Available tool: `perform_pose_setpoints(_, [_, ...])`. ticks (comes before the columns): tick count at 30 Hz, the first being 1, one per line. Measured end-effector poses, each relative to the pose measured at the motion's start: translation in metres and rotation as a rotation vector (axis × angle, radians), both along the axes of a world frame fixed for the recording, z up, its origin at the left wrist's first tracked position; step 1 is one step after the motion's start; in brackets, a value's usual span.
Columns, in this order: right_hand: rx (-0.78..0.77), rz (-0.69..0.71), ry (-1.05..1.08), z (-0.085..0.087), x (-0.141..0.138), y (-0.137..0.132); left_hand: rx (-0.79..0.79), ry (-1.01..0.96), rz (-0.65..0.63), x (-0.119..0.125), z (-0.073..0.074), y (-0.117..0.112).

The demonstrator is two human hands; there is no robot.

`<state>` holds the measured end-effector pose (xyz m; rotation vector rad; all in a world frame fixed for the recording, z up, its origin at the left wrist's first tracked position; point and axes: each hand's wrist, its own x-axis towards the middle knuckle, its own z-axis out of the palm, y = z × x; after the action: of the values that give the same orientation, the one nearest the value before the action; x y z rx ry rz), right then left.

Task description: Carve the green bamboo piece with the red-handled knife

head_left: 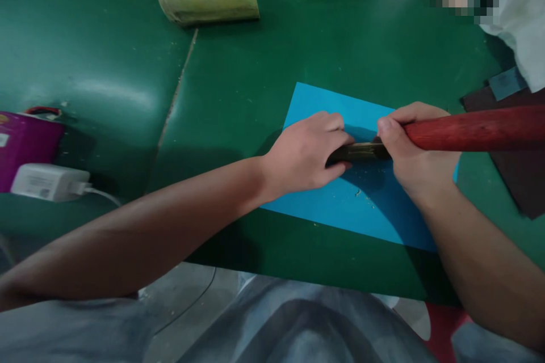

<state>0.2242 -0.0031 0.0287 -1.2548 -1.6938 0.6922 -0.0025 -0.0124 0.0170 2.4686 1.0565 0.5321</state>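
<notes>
My left hand (310, 150) is closed around a narrow bamboo piece (360, 152) and presses it down over a blue sheet (374, 221). My fingers cover the bamboo's left end. In my right hand (419, 150) is a red-handled carving tool, its thick wooden handle (477, 129) pointing off to the right. The tool's working end meets the bamboo's right end, mostly hidden by my thumb and fingers, so its blade shape cannot be made out. Small pale shavings (358, 193) lie on the sheet below the bamboo.
Cut bamboo sections (213, 8) lie farther back on the green table (106, 57). At left are a purple box-shaped pack (29, 144) and a white charger (49, 181) with a cable. A dark brown mat (515, 176) and white cloth (522, 28) are at right.
</notes>
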Motion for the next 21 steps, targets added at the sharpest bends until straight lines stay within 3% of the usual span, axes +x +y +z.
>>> perform_pose_setpoints(21, [0.04,0.02,-0.011,0.0042,-0.0034,0.0028,0.016,0.033,-0.013,0.0018,0.0011,-0.0017])
